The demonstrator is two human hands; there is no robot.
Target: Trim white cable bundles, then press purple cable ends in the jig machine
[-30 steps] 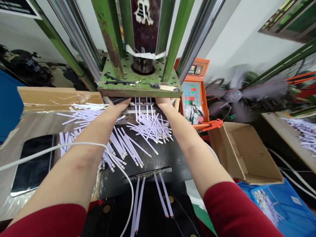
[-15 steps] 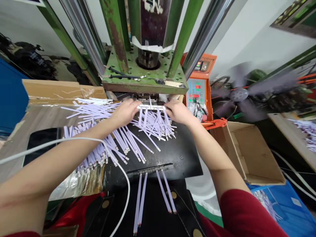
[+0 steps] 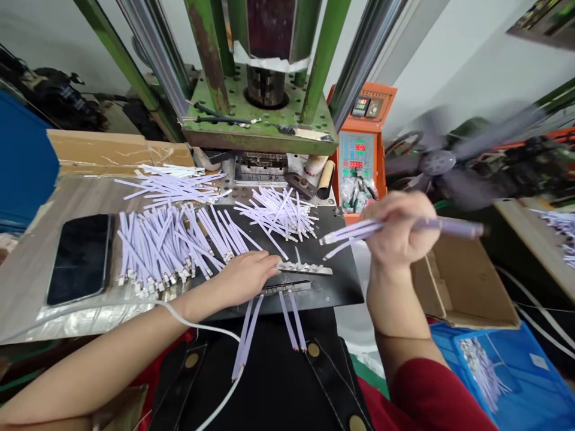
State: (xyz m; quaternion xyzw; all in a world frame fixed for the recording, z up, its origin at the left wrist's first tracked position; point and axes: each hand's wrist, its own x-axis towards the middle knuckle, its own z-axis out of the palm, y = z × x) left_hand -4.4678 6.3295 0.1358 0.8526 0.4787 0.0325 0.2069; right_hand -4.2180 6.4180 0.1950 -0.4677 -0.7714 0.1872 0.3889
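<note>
My left hand (image 3: 249, 276) has its fingers closed on the left end of a silvery metal mold bar (image 3: 309, 269) above the black work plate (image 3: 335, 293). A thin pin stands up from that bar. Raised at the right, my right hand (image 3: 402, 230) grips several flat lavender wires (image 3: 348, 232) with pale connector ends; motion blurs it a little. A second, dark mold bar (image 3: 294, 288) lies near the plate's front edge, with lavender wires (image 3: 288, 320) hanging from it towards the apron.
Loose lavender wires (image 3: 281, 214) lie behind the bars, and a larger heap (image 3: 157, 245) lies left, beside a black phone (image 3: 81, 257). A green press (image 3: 265, 139) stands behind. At right are an orange control box (image 3: 381, 143), a spinning fan (image 3: 438, 161), a cardboard box (image 3: 467, 269) and a blue bin (image 3: 530, 365).
Both hands have left the press. The silvery bar has come towards me in my left hand, the wires are off it, and my right hand has swung right holding wires.
</note>
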